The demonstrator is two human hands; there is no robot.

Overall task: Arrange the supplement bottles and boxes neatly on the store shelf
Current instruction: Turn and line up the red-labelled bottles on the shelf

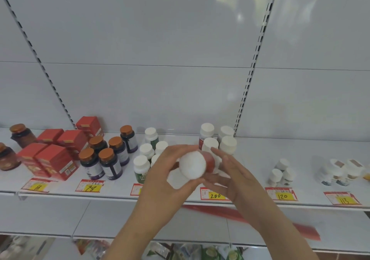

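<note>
White back panels (152, 39) with slotted uprights rise behind a long white shelf (260, 159), and a second bare shelf (60, 213) runs below it, with a red strip (236, 215) lying across it at the right. Along the upper shelf's front edge sit red-and-yellow price tags (91, 185) with handwritten numbers.

At the left, red boxes (54, 159) stand in a loose cluster, some tilted. Two brown jars (22, 135) with copper lids stand beside them at the far left. Right of the boxes are five dark bottles (109, 155) with copper caps, standing upright close together. Next come green bottles (147, 151) with white caps, partly hidden behind the left hand. Behind the hands four white-capped bottles (227, 139) stand bunched near the back. Further right is a trio of small white bottles (280, 171), and at the far right some low jars (340, 171), blurred.

Both hands hold one red bottle (210, 161) on its side above the shelf's front, its white cap (192, 167) facing the camera. The left hand (166, 171) curls round the cap end, thumb below and fingers above. The right hand (234, 173) cradles the body, fingers mostly straight along the far side and thumb underneath.
</note>
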